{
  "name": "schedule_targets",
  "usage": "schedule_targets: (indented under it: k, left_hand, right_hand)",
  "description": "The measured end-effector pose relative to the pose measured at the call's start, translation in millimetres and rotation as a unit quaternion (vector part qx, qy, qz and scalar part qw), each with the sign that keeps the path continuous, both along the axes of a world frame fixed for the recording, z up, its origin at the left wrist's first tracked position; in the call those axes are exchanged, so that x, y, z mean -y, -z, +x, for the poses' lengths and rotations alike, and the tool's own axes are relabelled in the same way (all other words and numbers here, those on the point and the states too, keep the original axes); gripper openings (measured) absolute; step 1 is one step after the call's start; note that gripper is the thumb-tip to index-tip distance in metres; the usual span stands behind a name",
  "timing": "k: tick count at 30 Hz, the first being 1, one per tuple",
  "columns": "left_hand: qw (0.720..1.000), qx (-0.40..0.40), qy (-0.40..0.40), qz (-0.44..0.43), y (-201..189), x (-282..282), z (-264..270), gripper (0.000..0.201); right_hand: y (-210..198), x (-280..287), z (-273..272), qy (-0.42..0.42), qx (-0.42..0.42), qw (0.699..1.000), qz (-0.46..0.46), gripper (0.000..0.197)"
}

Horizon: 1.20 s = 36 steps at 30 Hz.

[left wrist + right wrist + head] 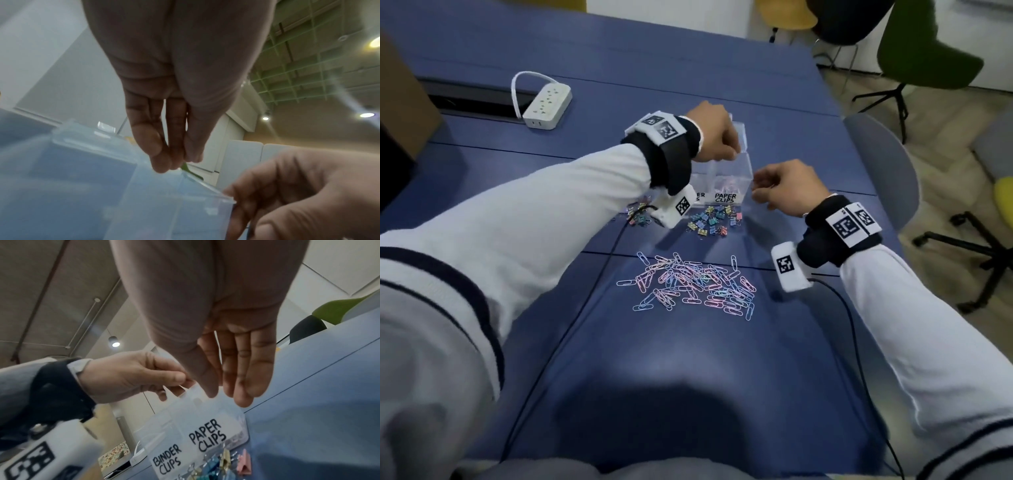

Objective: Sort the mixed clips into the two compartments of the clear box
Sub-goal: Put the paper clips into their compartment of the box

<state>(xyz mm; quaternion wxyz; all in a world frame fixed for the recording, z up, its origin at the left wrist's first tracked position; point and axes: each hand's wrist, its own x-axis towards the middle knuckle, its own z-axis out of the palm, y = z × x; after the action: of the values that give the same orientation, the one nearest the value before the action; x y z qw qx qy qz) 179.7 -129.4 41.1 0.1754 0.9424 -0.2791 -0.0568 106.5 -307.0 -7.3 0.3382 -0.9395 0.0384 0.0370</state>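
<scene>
The clear box (729, 178) (82, 186) (205, 418) stands on the blue table, its compartments labelled BINDER CLIPS and PAPER CLIPS. My left hand (734, 152) (176, 160) (183, 382) hovers over its rim with the fingertips bunched in a pinch. A thin green sliver shows below them, which looks like a clip. My right hand (754, 187) (234, 199) (222, 395) holds the box's right corner between fingertips and thumb. Coloured binder clips (714, 221) (222, 467) lie in front of the box. A pile of pastel paper clips (688, 287) lies nearer me.
More binder clips (638, 210) lie partly hidden under my left wrist. A white power strip (548, 106) sits at the back left. Black cables (571, 329) run across the table. A grey chair (883, 164) and a green chair (921, 58) stand past the right edge.
</scene>
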Motion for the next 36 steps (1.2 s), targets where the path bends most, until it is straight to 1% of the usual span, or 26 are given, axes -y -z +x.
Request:
schedule_targets:
  k: [3, 5, 7, 8, 10, 13, 15, 17, 19, 22, 25, 27, 31, 34, 36]
  left_hand:
    - [0.998, 0.05, 0.003, -0.031, -12.4, -32.9, -24.1, 0.025]
    - [0.999, 0.045, 0.02, -0.01, -14.1, -61.8, -45.4, 0.025]
    - [0.998, -0.005, 0.039, 0.053, -7.4, -91.8, -66.4, 0.025]
    - [0.994, -0.036, 0.046, 0.09, -0.8, -104.4, -75.7, 0.028]
    - [0.984, -0.092, 0.057, 0.144, 16.4, -123.7, -93.0, 0.041]
    - [0.974, -0.142, 0.056, 0.168, 40.5, -139.6, -114.3, 0.063]
    - [0.971, -0.148, 0.062, 0.177, 51.0, -143.1, -123.9, 0.073]
    - [0.971, -0.147, 0.077, 0.173, 56.4, -141.0, -128.1, 0.077]
    - [0.973, -0.145, 0.089, 0.159, 59.2, -134.9, -129.2, 0.075]
    - [0.974, -0.14, 0.115, 0.138, 62.1, -121.2, -130.0, 0.065]
    - [0.972, -0.147, 0.138, 0.117, 63.7, -109.7, -130.8, 0.057]
    - [0.972, -0.147, 0.146, 0.107, 62.8, -106.7, -129.5, 0.056]
    - [0.974, -0.133, 0.155, 0.1, 60.2, -108.5, -129.6, 0.061]
    - [0.975, -0.117, 0.157, 0.102, 63.3, -105.1, -131.0, 0.066]
    - [0.977, -0.093, 0.154, 0.114, 64.3, -99.5, -130.4, 0.069]
  right_hand:
    - [2.2, -1.7, -6.6, -0.021, 0.013, 1.0, -0.018, 0.034]
    - [-0.2, 0.0, -20.5, -0.04, 0.026, 0.997, -0.063, 0.036]
    - [-2.5, -1.2, -41.1, -0.071, 0.027, 0.992, -0.104, 0.036]
    - [-3.6, -2.8, -52.8, -0.094, 0.014, 0.988, -0.12, 0.036]
    - [-4.4, -8.5, -77.0, -0.147, -0.039, 0.978, -0.146, 0.041]
    - [-2.1, -19.0, -106.1, -0.202, -0.092, 0.956, -0.193, 0.055]
    - [4.5, -24.0, -118.8, -0.219, -0.096, 0.942, -0.235, 0.058]
    - [8.9, -28.0, -126.3, -0.221, -0.101, 0.934, -0.26, 0.054]
    - [8.7, -32.3, -130.0, -0.219, -0.11, 0.932, -0.266, 0.051]
    - [7.3, -41.8, -130.3, -0.232, -0.111, 0.93, -0.264, 0.055]
    - [7.0, -53.3, -129.5, -0.239, -0.108, 0.929, -0.26, 0.051]
    - [7.1, -57.7, -129.1, -0.245, -0.106, 0.931, -0.251, 0.049]
    - [4.4, -56.7, -127.6, -0.246, -0.106, 0.937, -0.223, 0.056]
    - [5.3, -58.1, -125.1, -0.251, -0.089, 0.938, -0.22, 0.043]
    - [7.8, -61.7, -123.3, -0.25, -0.073, 0.941, -0.215, 0.034]
